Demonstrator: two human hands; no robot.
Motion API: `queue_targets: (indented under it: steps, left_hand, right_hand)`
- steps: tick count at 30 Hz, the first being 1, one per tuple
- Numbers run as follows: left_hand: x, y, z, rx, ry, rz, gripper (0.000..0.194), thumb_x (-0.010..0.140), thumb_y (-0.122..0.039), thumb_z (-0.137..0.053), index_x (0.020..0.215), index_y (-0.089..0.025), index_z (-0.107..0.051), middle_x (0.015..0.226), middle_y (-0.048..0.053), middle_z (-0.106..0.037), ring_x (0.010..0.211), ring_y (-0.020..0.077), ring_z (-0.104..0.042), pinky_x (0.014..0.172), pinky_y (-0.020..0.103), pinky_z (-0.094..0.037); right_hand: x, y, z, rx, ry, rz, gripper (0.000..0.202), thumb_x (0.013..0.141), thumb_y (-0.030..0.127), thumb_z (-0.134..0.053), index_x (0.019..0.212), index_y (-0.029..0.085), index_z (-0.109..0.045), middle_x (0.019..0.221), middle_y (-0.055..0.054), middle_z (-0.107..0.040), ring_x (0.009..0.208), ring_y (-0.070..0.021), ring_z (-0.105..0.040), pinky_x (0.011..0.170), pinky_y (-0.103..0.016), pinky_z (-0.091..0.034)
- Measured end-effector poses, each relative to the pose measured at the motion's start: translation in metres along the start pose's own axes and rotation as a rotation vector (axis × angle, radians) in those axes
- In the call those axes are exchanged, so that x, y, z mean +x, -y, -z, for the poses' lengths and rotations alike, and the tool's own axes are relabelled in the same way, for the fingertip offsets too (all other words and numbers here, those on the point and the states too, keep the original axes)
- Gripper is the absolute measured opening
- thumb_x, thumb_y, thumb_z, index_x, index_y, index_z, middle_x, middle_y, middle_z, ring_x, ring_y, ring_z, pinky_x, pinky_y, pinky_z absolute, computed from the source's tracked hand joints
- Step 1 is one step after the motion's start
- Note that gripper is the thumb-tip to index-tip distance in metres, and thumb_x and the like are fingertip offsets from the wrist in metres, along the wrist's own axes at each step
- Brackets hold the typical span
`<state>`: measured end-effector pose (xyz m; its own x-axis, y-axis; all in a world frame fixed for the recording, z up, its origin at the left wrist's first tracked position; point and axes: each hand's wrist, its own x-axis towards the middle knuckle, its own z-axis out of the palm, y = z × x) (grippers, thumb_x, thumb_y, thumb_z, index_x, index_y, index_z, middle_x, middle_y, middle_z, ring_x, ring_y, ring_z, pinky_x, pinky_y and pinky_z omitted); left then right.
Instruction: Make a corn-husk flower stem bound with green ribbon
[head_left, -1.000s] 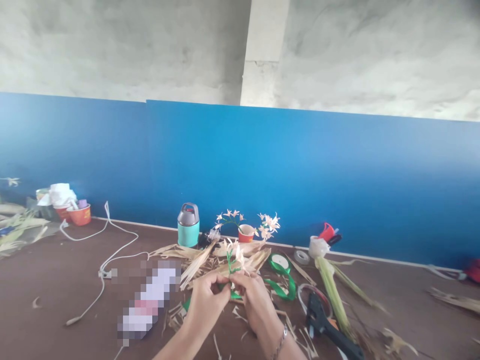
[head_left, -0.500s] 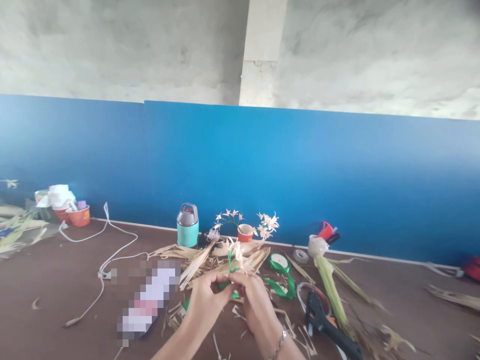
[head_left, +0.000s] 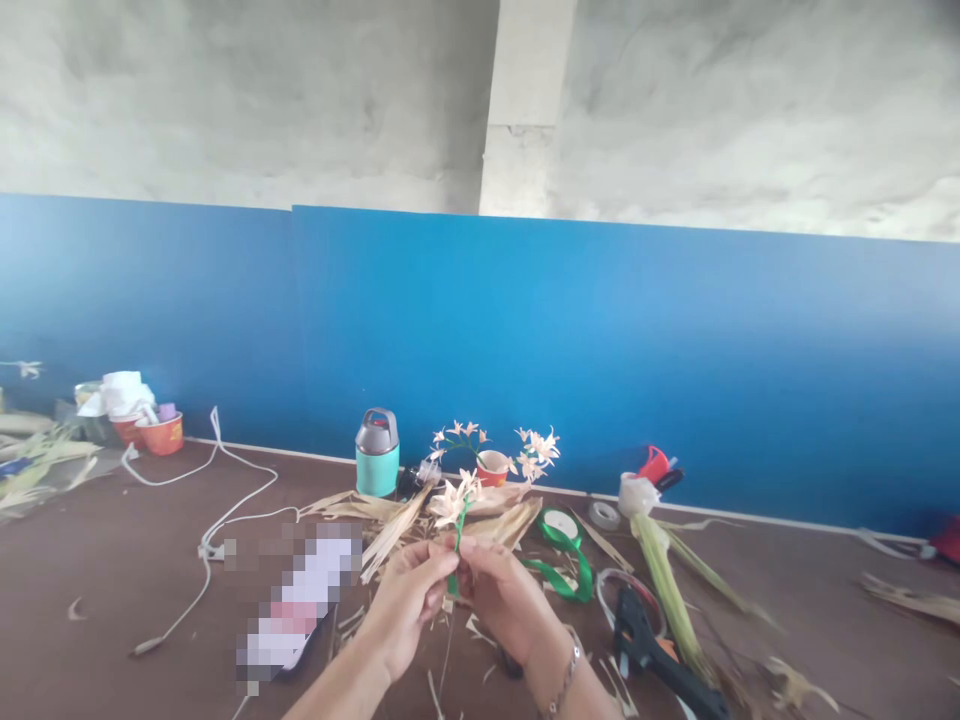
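Observation:
Between my two hands stands a spray of cream artificial flowers (head_left: 454,499) on a green-wrapped stem (head_left: 460,532), its blooms pointing up and leaning left. My left hand (head_left: 411,592) pinches the stem from the left, thumb against fingers. From the other side my right hand (head_left: 501,592), with a bracelet at the wrist, grips the same stem with thumb and forefinger. Strips of dry corn husk (head_left: 390,535) lie behind the hands. A roll of green ribbon (head_left: 561,528) sits to the right, its loose end trailing towards my right hand.
A black glue gun (head_left: 660,655) lies at the right front near corn husk stalks (head_left: 664,580). A teal flask (head_left: 377,468) and a red paper cup (head_left: 493,468) with flower sprays stand by the blue partition (head_left: 600,350). White cable (head_left: 206,570) winds along the left.
The flower spray has turned in my fingers: its blooms were right of the green stem and now lean left. My hands have drawn slightly apart.

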<state>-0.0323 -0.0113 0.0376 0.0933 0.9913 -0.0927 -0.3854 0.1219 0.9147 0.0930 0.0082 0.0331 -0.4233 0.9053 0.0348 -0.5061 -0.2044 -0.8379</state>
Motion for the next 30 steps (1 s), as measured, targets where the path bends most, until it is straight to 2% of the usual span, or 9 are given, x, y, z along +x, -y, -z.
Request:
queue_targets:
  steps: [6, 11, 14, 17, 23, 26, 30]
  left_hand:
    - [0.000, 0.000, 0.002, 0.054, 0.013, 0.028, 0.031, 0.055, -0.037, -0.072, 0.054, -0.018, -0.047, 0.037, -0.011, -0.033, 0.037, 0.0032, -0.020, 0.041, 0.020, -0.010]
    - [0.002, -0.001, 0.003, 0.273, -0.072, -0.022, 0.027, 0.061, -0.040, -0.066, 0.054, -0.018, -0.052, 0.037, -0.009, -0.036, 0.036, 0.0054, -0.025, 0.041, 0.021, -0.016]
    - [0.004, 0.001, 0.005, 0.494, -0.125, -0.191, 0.020, 0.065, -0.033, -0.062, 0.054, -0.017, -0.056, 0.043, -0.005, -0.045, 0.042, 0.0099, -0.039, 0.045, 0.023, -0.027]
    - [0.005, 0.006, 0.008, 0.720, -0.162, -0.411, 0.018, 0.069, -0.026, -0.058, 0.053, -0.018, -0.058, 0.054, 0.001, -0.057, 0.054, 0.0161, -0.052, 0.054, 0.026, -0.037]
    - [0.002, 0.018, 0.011, 1.253, -0.299, -0.755, 0.019, 0.078, -0.017, -0.051, 0.063, -0.019, -0.062, 0.065, 0.005, -0.063, 0.061, 0.0194, -0.061, 0.058, 0.027, -0.040]
    - [0.002, 0.023, 0.012, 1.431, -0.336, -0.843, 0.023, 0.082, -0.016, -0.047, 0.066, -0.020, -0.063, 0.066, 0.005, -0.063, 0.062, 0.0191, -0.062, 0.059, 0.027, -0.040]
    - [0.002, 0.023, 0.012, 1.404, -0.303, -0.844, 0.023, 0.082, -0.015, -0.046, 0.066, -0.020, -0.062, 0.066, 0.005, -0.063, 0.061, 0.0183, -0.062, 0.058, 0.026, -0.040]
  right_hand:
    - [-0.001, 0.003, -0.002, -0.070, -0.079, 0.098, 0.021, 0.062, 0.025, -0.075, 0.049, 0.014, -0.062, 0.046, 0.004, -0.046, 0.049, -0.0081, -0.034, 0.052, -0.022, -0.032]
    - [0.000, 0.001, -0.004, -0.202, -0.240, 0.145, 0.022, 0.059, 0.028, -0.075, 0.050, 0.013, -0.061, 0.048, 0.003, -0.050, 0.049, -0.0087, -0.037, 0.051, -0.023, -0.033]
    - [0.002, -0.005, -0.005, -0.316, -0.383, 0.169, 0.022, 0.054, 0.029, -0.076, 0.049, 0.014, -0.061, 0.048, 0.002, -0.052, 0.050, -0.0096, -0.038, 0.051, -0.023, -0.032]
    - [0.003, -0.010, -0.006, -0.356, -0.456, 0.185, 0.018, 0.053, 0.025, -0.073, 0.046, 0.015, -0.059, 0.045, 0.004, -0.048, 0.050, -0.0094, -0.036, 0.050, -0.023, -0.030]
    - [0.003, -0.016, -0.011, -0.414, -0.557, 0.248, 0.016, 0.054, 0.023, -0.067, 0.045, 0.017, -0.056, 0.047, 0.004, -0.047, 0.052, -0.0115, -0.038, 0.052, -0.024, -0.031]
    - [0.004, -0.020, -0.013, -0.395, -0.612, 0.258, 0.018, 0.053, 0.023, -0.067, 0.043, 0.018, -0.052, 0.047, 0.004, -0.046, 0.052, -0.0121, -0.039, 0.051, -0.025, -0.032]
    - [0.003, -0.023, -0.014, -0.360, -0.618, 0.230, 0.016, 0.053, 0.022, -0.066, 0.045, 0.018, -0.052, 0.047, 0.005, -0.045, 0.051, -0.0123, -0.039, 0.051, -0.025, -0.031]
